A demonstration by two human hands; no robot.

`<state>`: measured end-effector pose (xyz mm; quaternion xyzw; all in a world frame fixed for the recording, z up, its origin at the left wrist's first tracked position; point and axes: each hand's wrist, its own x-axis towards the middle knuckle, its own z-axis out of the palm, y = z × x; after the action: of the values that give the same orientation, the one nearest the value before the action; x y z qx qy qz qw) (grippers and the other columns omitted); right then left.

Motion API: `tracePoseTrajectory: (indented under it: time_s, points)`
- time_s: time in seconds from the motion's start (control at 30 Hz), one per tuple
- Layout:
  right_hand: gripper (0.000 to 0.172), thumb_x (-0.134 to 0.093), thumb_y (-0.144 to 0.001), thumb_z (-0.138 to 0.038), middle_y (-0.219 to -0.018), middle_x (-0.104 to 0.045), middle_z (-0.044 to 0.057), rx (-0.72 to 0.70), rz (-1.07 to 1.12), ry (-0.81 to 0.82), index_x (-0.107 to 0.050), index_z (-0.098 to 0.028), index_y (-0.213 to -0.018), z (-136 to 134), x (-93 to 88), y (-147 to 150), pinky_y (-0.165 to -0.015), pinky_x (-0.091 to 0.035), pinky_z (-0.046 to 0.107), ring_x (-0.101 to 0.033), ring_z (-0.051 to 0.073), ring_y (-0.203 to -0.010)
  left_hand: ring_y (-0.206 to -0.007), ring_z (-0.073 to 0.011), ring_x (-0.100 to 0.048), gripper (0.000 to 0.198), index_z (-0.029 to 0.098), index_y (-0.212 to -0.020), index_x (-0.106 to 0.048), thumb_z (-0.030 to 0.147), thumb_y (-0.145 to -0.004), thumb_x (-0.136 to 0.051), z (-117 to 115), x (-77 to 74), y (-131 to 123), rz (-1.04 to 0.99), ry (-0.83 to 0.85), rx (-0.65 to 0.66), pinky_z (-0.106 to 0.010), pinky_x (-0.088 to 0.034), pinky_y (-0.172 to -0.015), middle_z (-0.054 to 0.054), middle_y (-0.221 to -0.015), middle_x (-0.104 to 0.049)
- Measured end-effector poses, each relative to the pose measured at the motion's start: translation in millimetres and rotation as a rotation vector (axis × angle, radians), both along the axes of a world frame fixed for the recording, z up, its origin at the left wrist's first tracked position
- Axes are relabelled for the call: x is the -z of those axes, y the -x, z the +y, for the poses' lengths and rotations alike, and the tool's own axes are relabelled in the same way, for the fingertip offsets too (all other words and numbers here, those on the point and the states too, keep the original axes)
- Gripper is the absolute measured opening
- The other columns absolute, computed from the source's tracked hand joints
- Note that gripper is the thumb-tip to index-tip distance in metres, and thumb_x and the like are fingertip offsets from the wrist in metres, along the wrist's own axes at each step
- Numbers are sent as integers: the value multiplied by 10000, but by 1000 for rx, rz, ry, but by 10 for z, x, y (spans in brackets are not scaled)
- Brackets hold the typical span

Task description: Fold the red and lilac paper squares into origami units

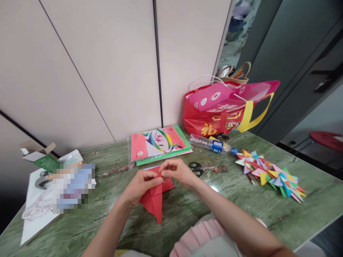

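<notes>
Left hand (143,184) and right hand (177,172) both pinch red paper (155,200), lower centre of frame; scissors (197,172) right of centre.

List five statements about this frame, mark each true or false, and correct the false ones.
1. The left hand and right hand both touch the red paper. True.
2. The scissors lie left of the red paper. False: they lie to its right.
3. The plastic bottle stands upright. False: it lies on its side.
4. The bottle's cap is blue. True.
5. The multicoloured folded paper lies right of the scissors. True.
</notes>
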<state>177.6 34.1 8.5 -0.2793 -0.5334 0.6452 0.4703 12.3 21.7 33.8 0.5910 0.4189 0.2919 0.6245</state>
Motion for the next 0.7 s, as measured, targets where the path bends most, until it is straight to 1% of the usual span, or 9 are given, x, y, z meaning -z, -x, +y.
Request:
tracePoseTrajectory:
  time_s: [0.13,0.23,0.37,0.5,0.57,0.6,0.7]
  points:
    - [200,-691,-635,-318,-584,-615,-26,0,-7,24,-635,-148,-724,12,7,-4,-537,-491,227,-572,87,-507,-461,-64,-308,298,119,-538,-605,393,-637,-669,5,12,0,32,-19,-21,-203,-211,-443,47,-470,-422]
    - [203,-669,-667,-317,-614,-615,-21,-44,-13,-10,-629,-149,-773,11,-25,-23,-553,-488,222,-580,87,-543,-466,-61,-306,296,121,-528,-587,380,-650,-660,7,7,11,43,-34,-34,-199,-210,-447,49,-476,-420]
    - [215,-665,-677,-305,-635,-620,-17,-127,-39,-47,-614,-150,-816,0,-64,-60,-559,-476,218,-574,85,-560,-468,-65,-317,269,120,-559,-618,372,-642,-664,6,-24,41,64,-31,5,-198,-219,-450,43,-482,-438]
    - [236,-691,-647,-308,-622,-610,-22,-165,-60,-50,-593,-145,-787,1,-46,-79,-555,-463,218,-560,81,-535,-467,-71,-314,261,128,-561,-635,370,-656,-646,3,-57,44,139,-101,67,-202,-217,-445,39,-481,-426]
    - [244,-689,-649,-311,-620,-598,-25,-166,-64,-53,-583,-146,-796,5,-28,-76,-552,-456,219,-555,81,-531,-461,-76,-317,261,137,-559,-635,360,-692,-609,-3,-67,24,197,-187,70,-205,-225,-444,37,-474,-420]
    - [242,-684,-655,-312,-629,-593,-25,-143,-67,-65,-579,-150,-801,7,-21,-72,-553,-455,220,-552,82,-536,-464,-82,-330,265,142,-550,-629,346,-712,-586,-8,-69,11,238,-264,46,-208,-238,-449,34,-476,-427]
    - [221,-675,-666,-307,-712,-589,-9,0,-109,-178,-569,-168,-802,3,-10,-49,-590,-460,230,-558,98,-612,-502,-105,-403,257,154,-519,-608,251,-744,-530,-30,-60,-25,440,-602,-85,-216,-292,-493,14,-521,-468]
